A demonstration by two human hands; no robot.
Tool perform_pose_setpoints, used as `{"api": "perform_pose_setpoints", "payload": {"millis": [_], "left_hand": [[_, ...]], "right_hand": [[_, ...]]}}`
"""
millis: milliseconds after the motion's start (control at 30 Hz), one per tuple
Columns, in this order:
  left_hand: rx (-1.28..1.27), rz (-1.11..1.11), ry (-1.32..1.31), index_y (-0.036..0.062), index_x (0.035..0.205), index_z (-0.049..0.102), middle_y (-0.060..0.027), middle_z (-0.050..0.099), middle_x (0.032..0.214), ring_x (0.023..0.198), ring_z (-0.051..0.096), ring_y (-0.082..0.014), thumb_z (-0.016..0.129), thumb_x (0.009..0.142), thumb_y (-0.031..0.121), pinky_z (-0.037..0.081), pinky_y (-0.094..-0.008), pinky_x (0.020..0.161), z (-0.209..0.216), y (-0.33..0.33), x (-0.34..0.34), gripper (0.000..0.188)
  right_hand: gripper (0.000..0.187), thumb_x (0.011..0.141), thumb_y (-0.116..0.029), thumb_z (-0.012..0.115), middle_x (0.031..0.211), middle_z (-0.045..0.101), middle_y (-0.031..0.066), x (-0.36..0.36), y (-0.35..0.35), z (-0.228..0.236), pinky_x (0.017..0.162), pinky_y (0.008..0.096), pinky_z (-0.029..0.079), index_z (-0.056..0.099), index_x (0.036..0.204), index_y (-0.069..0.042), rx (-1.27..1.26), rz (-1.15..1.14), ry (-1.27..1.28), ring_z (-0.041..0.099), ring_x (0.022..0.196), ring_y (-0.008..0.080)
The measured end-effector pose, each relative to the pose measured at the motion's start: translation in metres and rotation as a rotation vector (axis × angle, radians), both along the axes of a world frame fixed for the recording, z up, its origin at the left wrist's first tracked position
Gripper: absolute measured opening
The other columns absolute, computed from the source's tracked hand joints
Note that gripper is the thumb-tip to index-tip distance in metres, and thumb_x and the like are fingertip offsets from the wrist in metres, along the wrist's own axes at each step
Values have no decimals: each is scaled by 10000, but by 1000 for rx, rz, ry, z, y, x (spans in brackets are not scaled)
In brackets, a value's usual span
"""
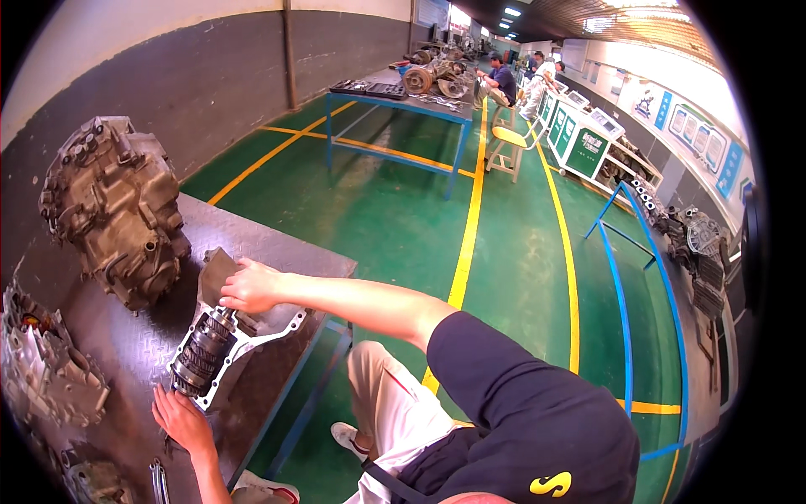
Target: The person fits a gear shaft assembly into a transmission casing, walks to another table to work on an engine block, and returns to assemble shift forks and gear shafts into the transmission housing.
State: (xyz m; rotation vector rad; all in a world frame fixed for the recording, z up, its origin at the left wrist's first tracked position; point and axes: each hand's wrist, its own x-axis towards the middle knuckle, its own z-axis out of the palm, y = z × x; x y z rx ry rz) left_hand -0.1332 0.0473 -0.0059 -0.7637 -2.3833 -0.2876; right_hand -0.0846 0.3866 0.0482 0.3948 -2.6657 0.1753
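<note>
A gear shaft (201, 357) with several dark toothed gears lies in an open aluminium gearbox housing (290, 328) on the metal workbench. My right hand (252, 287) reaches across to the far end of the shaft, its fingers bent down around that end. The fingertips are partly hidden there. At the near end, my left hand (180, 420) rests by the housing's rim, fingers stretched out toward the gears and gripping nothing visible.
A large brown gearbox (117, 210) stands at the bench's far left, with a silver casing (54, 361) nearer. Wrenches (159, 480) lie by my left forearm. Beyond are a blue-framed table (403, 102) with parts, a yellow stool (509, 139) and several people.
</note>
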Motion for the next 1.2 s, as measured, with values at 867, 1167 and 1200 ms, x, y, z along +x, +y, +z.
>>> {"api": "perform_pose_setpoints", "payload": {"millis": [867, 1167, 1200], "left_hand": [[25, 7, -69, 1, 1423, 324, -176, 364, 1453, 1368, 309, -349, 590, 731, 98, 186, -503, 1149, 6, -5, 52, 748], [33, 2, -112, -5, 1429, 338, -174, 331, 1488, 1397, 280, -332, 556, 753, 100, 204, -469, 1148, 9, -8, 67, 719], [30, 11, -133, -5, 1428, 344, -173, 327, 1492, 1399, 280, -328, 552, 761, 107, 207, -468, 1146, 10, -8, 69, 707]], "right_hand": [[572, 917, -299, 443, 1508, 330, 120, 38, -12, 32, 1158, 502, 153, 330, 1465, -180, 85, -38, -310, 242, 1416, 321], [694, 794, -233, 498, 1510, 316, 156, 56, -17, 41, 1174, 463, 160, 335, 1456, -101, 55, 33, -311, 232, 1415, 343], [694, 792, -236, 500, 1511, 316, 156, 57, -18, 43, 1177, 457, 156, 341, 1454, -100, 38, 17, -323, 230, 1417, 341]]}}
